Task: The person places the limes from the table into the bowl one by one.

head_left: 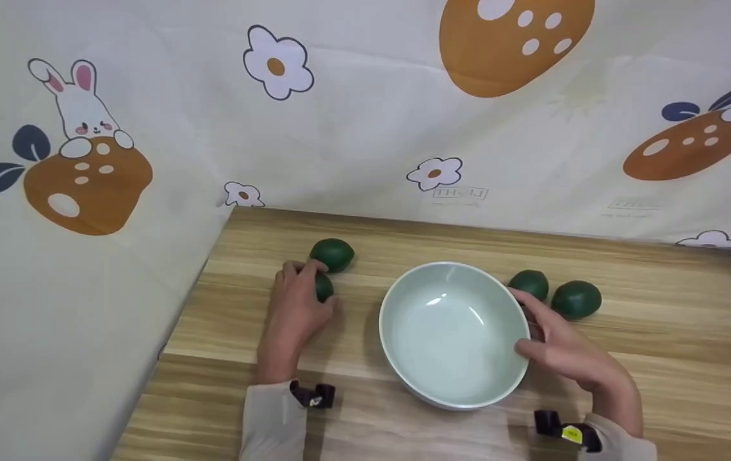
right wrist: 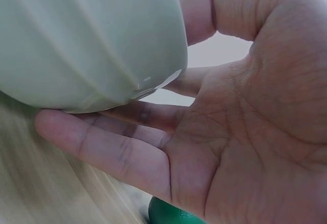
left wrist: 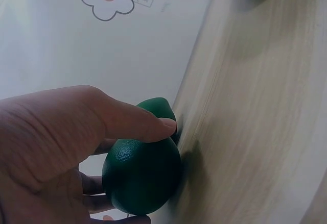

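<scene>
A pale green bowl (head_left: 455, 333), with nothing in it, is in the middle of the head view. My right hand (head_left: 564, 349) holds it at its right side, the thumb at the rim. In the right wrist view several fingers (right wrist: 117, 152) reach under the bowl's base (right wrist: 97, 55). To the left, my left hand (head_left: 295, 304) grips a dark green lime (head_left: 324, 287) on the table, thumb on one side and fingers on the other. Just beyond it lies another lime (head_left: 333, 255), partly hidden behind the thumb in the left wrist view.
Two more limes, one (head_left: 530, 284) close to the bowl and one (head_left: 576, 299) farther right, lie beyond my right hand. The wood-grain table (head_left: 673, 346) meets a wall covering (head_left: 352, 128) printed with rabbits and flowers at its back and left edges.
</scene>
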Motion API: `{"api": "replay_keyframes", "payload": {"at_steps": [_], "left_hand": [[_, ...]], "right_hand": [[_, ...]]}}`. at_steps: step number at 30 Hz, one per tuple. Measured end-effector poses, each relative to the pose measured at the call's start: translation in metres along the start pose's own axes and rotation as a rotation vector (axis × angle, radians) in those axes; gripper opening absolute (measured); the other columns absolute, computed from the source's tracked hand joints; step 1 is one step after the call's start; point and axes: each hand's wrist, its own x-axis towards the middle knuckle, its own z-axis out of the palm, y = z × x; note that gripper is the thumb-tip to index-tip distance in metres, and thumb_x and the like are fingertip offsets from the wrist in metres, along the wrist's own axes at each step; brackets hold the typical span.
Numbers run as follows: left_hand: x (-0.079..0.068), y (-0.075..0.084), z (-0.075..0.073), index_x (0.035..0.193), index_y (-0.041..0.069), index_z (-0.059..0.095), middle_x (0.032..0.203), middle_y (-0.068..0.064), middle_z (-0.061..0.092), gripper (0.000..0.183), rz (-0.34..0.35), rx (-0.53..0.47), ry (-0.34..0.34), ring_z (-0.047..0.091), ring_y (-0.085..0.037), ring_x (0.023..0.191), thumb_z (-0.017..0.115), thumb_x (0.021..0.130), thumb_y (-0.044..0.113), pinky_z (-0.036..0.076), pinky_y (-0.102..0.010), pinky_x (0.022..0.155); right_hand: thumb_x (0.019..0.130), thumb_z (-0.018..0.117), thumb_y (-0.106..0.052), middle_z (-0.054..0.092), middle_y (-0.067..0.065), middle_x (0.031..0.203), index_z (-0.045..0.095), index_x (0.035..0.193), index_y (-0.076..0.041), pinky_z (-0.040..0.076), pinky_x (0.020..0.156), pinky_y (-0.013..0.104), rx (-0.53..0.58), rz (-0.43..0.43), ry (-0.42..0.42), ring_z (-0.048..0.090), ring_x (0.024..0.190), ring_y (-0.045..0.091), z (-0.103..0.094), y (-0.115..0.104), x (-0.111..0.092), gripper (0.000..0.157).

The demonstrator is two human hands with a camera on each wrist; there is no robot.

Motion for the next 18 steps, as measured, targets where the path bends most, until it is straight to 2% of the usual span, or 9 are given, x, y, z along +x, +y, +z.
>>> {"api": "replay_keyframes", "payload": {"at_steps": [11, 18], "left_hand": [[-0.0003, 0.0029, -0.0038, 0.136, 0.008, 0.063, 0.145, -0.028, 0.05, 0.051, 0.009, -0.001, -0.002, 0.051, -0.046, 0.135, 0.082, 0.09, 0.016, 0.046, -0.06, 0.113], [-0.0013, 0.0063, -0.0098, 0.136, 0.006, 0.062, 0.145, -0.026, 0.049, 0.049, 0.01, -0.034, 0.012, 0.047, -0.044, 0.138, 0.08, 0.09, 0.014, 0.044, -0.06, 0.115]], "right_hand": [[0.088, 0.064, 0.004, 0.038, 0.031, 0.162, 0.028, 0.164, -0.003, 0.057, 0.098, 0.035, 0.024, -0.02, -0.005, 0.048, 0.144, 0.051, -0.0017, 0.0013, 0.0005, 0.084], [0.088, 0.061, 0.006, 0.039, 0.027, 0.163, 0.03, 0.164, -0.006, 0.056, 0.099, 0.036, 0.029, -0.018, -0.004, 0.047, 0.146, 0.05, -0.001, -0.0002, -0.0006, 0.082]]}}
